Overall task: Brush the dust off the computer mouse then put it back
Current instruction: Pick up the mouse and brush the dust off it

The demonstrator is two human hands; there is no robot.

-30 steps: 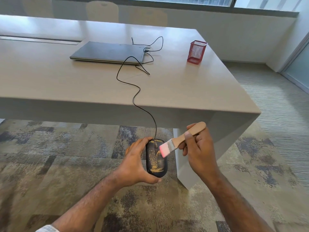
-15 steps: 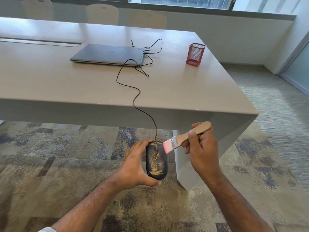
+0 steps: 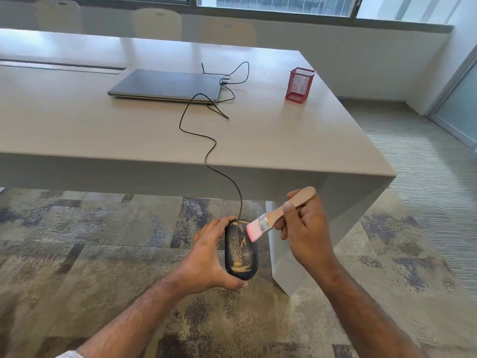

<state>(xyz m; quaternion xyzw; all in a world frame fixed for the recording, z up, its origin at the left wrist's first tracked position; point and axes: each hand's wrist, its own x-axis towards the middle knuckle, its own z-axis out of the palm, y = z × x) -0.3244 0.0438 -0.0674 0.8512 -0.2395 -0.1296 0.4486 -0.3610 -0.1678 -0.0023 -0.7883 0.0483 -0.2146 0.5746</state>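
My left hand grips a black computer mouse from its left side, holding it over the carpet in front of the table. Yellowish dust streaks cover the mouse's top, thickest near its near end. My right hand holds a small brush by its wooden handle. The pink bristles touch the mouse's far right part beside the wheel. The mouse's black cable runs up over the table edge toward a closed laptop.
The beige table carries the grey laptop and a red mesh pen holder at the right rear. The table's corner and side panel stand just right of my hands. Patterned carpet lies below. Chairs stand behind the table.
The brush swept from the mouse's middle up to its far end, then came back down a little onto the far right part. My left hand kept the mouse steady.
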